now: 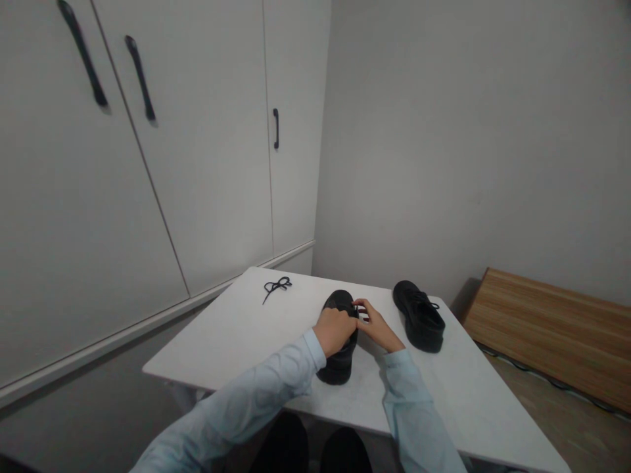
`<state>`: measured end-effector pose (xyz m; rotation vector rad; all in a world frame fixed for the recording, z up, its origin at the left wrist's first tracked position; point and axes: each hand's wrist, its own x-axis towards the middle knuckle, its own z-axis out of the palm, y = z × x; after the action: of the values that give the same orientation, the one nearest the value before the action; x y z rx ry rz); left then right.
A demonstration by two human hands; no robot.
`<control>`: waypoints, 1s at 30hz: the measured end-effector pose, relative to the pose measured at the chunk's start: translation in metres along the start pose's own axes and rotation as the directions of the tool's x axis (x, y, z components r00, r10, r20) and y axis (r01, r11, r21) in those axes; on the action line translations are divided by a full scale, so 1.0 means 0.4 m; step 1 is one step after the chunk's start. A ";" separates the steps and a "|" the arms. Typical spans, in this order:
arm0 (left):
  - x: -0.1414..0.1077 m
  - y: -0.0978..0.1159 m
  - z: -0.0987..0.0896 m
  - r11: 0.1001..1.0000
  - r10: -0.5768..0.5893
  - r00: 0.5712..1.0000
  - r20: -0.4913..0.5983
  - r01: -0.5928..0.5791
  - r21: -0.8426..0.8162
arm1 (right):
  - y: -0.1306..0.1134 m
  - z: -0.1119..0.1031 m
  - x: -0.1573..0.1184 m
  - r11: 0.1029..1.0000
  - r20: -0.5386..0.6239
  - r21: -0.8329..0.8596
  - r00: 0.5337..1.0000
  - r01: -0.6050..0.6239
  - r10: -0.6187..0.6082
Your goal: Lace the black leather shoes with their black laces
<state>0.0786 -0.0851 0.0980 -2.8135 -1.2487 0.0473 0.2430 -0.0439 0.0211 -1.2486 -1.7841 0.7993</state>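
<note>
both grips close on the near black shoe (pixel 339 341) mid-table (pixel 236 341): left hand (pixel 336 328) clamps its upper, right hand (pixel 377 326) pinches by the eyelets. it looks light, with a soft upper and stiff sole; best held at the sole. second shoe (pixel 419 314) and loose lace (pixel 277 286) lie apart.

Two black shoes (pixel 340 341) (pixel 419 315), one loose lace (pixel 277 286), one white table (pixel 236 341) and three cabinet handles (pixel 140 79).

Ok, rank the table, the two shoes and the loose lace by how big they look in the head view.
1. Table, by far the largest.
2. The two shoes: the one under the hands and the one to the right look about alike, so unranked.
3. Loose lace, smallest.
</note>
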 end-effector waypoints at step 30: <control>-0.008 -0.077 -0.075 0.962 0.069 0.998 -0.008 -0.068 -0.266 | 0.021 0.003 0.001 0.998 0.047 0.044 0.997 0.052 -0.054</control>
<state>0.0552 -0.0681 0.1303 -3.0832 -1.2429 -0.1250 0.2456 -0.0408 0.0138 -1.1587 -1.8216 0.8399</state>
